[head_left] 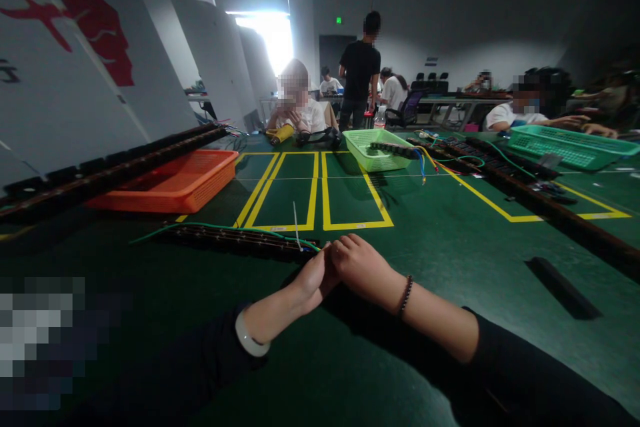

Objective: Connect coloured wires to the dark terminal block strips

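Observation:
My left hand and my right hand meet over the table, fingers closed and pressed together. A green wire runs along a dark strip with thin lines on it, and its yellow-green end reaches the fingers of my left hand. What lies between the fingertips of my right hand is hidden. Close to my left fingers, a thin white cable tie sticks up from the end of the strip. The strip lies on the green table, to the left of both hands.
An orange basket stands at left beside a long dark bar. Farther back are a light green basket, another green basket and long dark strips. A black piece lies at right. Several people work beyond.

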`<state>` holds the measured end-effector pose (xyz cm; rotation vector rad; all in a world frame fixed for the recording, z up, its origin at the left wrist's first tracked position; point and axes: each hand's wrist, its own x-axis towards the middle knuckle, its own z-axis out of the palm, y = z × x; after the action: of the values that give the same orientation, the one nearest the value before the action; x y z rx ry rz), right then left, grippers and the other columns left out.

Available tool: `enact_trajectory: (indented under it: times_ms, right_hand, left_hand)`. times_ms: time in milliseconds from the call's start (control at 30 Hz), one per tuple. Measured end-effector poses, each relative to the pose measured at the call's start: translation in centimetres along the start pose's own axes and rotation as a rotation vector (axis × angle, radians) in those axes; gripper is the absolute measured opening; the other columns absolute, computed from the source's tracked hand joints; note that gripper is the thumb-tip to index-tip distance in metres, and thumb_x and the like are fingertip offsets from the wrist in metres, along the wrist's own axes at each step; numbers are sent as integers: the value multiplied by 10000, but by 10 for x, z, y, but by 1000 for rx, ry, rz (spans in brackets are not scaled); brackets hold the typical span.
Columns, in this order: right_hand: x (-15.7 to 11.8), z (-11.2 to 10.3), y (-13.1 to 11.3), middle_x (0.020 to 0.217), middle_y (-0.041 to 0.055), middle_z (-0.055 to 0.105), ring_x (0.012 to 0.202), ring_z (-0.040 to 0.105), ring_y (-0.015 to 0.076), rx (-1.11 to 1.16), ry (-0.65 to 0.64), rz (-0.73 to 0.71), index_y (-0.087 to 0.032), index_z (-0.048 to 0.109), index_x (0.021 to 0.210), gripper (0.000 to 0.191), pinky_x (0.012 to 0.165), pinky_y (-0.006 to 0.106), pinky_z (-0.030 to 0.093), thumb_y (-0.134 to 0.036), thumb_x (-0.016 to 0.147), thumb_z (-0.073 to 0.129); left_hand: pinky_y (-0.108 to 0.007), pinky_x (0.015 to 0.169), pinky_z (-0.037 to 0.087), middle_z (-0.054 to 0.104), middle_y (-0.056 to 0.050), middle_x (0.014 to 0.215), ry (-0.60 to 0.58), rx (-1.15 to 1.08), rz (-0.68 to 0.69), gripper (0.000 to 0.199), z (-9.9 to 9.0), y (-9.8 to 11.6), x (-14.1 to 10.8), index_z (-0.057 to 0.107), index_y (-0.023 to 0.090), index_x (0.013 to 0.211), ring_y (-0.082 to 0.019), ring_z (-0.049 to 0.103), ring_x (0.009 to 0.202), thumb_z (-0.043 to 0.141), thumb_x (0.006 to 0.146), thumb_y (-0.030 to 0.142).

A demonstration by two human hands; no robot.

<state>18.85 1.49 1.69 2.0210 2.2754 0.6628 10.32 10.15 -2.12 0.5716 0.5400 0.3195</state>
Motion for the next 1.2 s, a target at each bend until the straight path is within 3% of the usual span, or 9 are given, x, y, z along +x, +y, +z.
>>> enact_trajectory:
  times_ms: [167,267,400,500,667,733,867,1000,1200]
  right_hand:
    - [-1,-4,25,867,62,614,765,534,152,423,-7,322,-153,632,938,249,675,266,381,-378,867,552]
    - [-1,1,38,765,61,623,625,515,113,634,-141,498,-129,634,810,336,545,227,340,-448,860,539]
    - [-2,13,45,669,42,621,554,530,96,1051,-401,453,-129,645,789,444,510,204,366,-515,890,449]
    - [-3,21,45,631,29,602,517,545,94,1410,-504,496,-114,616,814,428,505,205,422,-462,928,393]
    - [-5,29,41,806,79,661,607,612,101,2010,-657,472,-110,576,929,337,583,229,508,-366,955,357]
    - [-6,31,40,828,88,655,624,621,106,2149,-708,462,-101,568,943,313,599,242,525,-340,953,366]
    - [-6,35,39,713,3,585,582,585,84,2228,-634,503,-120,549,960,191,575,232,541,-296,895,511]
    - [-6,33,37,631,-59,493,496,496,53,2153,-544,439,-149,527,929,242,503,202,519,-365,844,596]
    - [-5,22,33,550,-63,460,398,450,61,1532,-465,452,-149,523,789,363,409,192,398,-492,891,466]
  left_hand:
    - [-266,758,472,629,-39,729,-78,18,-24,258,3,2,-3,586,136,804,-119,588,681,374,922,224]
    - [-309,850,454,655,-97,838,-143,28,-50,295,4,3,-4,607,103,862,-160,608,826,362,922,255]
    - [-338,891,428,657,-119,948,-246,43,-47,339,3,4,-3,591,87,1084,-186,597,911,374,911,282]
    - [-332,836,439,654,-120,937,-292,58,-48,409,1,4,-2,531,89,1218,-182,595,843,361,905,292]
    - [-308,605,428,575,-43,634,-351,149,-72,486,-3,5,-2,459,93,1303,-140,469,510,330,889,313]
    - [-308,578,415,490,-6,523,-367,175,-102,505,-4,6,-3,455,80,1303,-145,437,475,325,883,328]
    - [-311,646,434,554,-48,631,-330,107,-99,471,-1,8,-6,477,62,1270,-166,520,605,353,873,284]
    - [-307,731,443,598,-81,745,-303,58,-81,407,0,8,-4,532,42,1194,-157,548,676,393,878,258]
    - [-341,874,436,638,-110,843,-298,41,-77,287,-1,4,-2,610,88,911,-181,596,847,425,904,307]
